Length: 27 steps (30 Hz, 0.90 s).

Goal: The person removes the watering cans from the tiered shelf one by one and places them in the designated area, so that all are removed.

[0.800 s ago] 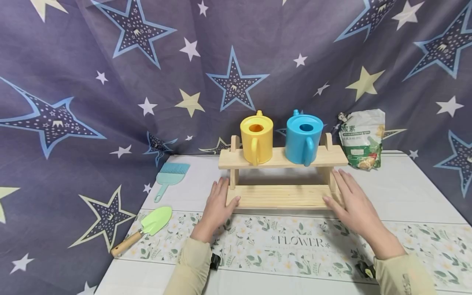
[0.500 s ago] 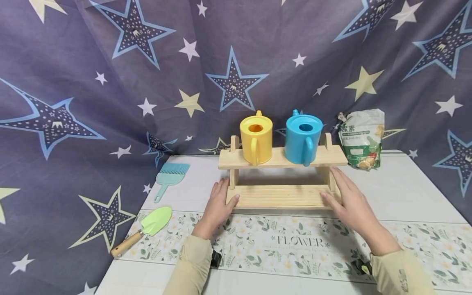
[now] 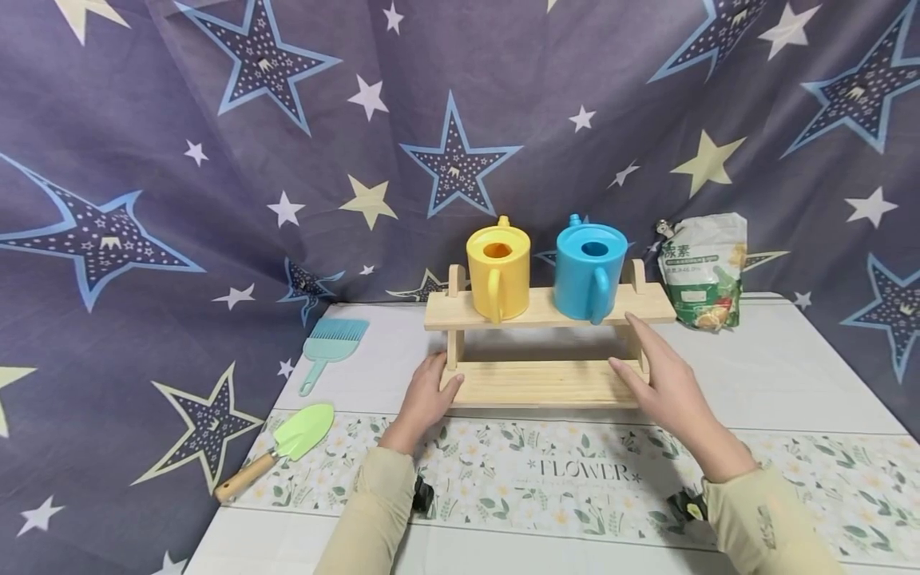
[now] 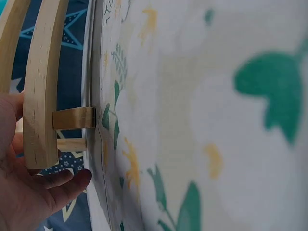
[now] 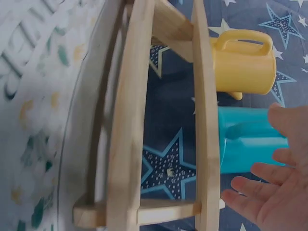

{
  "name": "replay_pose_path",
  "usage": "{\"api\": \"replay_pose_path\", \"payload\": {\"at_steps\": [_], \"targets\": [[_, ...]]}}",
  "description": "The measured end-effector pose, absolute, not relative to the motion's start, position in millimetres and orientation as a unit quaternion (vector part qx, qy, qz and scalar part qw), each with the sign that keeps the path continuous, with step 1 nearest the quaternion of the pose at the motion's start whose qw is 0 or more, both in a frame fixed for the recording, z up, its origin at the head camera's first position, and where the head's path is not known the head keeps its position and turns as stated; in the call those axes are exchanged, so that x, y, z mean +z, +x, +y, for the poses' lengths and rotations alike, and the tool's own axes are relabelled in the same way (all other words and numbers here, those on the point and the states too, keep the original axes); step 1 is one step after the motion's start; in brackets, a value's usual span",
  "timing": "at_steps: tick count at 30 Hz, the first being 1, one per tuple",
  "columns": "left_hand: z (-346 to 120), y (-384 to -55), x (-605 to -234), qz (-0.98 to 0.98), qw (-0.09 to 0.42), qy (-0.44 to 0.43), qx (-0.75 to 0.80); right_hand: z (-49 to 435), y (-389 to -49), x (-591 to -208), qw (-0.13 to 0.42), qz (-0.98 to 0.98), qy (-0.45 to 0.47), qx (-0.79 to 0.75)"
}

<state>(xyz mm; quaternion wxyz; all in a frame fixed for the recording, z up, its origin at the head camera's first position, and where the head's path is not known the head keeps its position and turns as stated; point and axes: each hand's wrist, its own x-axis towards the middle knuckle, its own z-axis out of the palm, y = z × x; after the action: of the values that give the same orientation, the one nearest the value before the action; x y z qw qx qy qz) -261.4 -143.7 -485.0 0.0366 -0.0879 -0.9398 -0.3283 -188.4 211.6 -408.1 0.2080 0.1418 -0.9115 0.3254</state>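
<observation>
One yellow watering can [image 3: 514,279] and one blue watering can [image 3: 577,279] stood upright, apart from each other, on top of the wooden stand [image 3: 542,315], handles toward the person. The stand rested on the cloth-covered table [image 3: 783,375]. The left hand [image 3: 424,397] was positioned at the left end of the lower board [image 3: 542,382], thumb over the board, fingers extended past its end; its grip was not closed. The right hand [image 3: 676,397] was held just beside the right end, fingers spread; its grip was unclosed and held nothing. Contact on this side could not be confirmed from the available views. A teal dustpan [image 3: 335,345] and a green-bladed trowel [image 3: 305,431] lay left of the stand; a green-and-white pouch [image 3: 707,275] stood to its right.
</observation>
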Motion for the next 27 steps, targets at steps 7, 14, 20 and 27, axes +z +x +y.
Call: {"api": "replay_pose_path", "payload": {"at_steps": [7,14,20,27], "targets": [[-143,-267,-487,-0.932,0.026,-0.066,-0.356,201,-195,-397,0.226,-0.893,0.140,0.363],[-142,-268,-487,-0.932,0.027,-0.065,-0.354,192,-202,-388,0.226,-0.863,0.132,0.431],[-143,-268,-487,-0.933,0.023,-0.065,-0.352,187,-211,-384,0.232,-0.851,0.106,0.459],[-143,-269,-485,-0.931,0.021,-0.062,-0.358,185,-222,-386,0.238,-0.848,0.078,0.467]]}}
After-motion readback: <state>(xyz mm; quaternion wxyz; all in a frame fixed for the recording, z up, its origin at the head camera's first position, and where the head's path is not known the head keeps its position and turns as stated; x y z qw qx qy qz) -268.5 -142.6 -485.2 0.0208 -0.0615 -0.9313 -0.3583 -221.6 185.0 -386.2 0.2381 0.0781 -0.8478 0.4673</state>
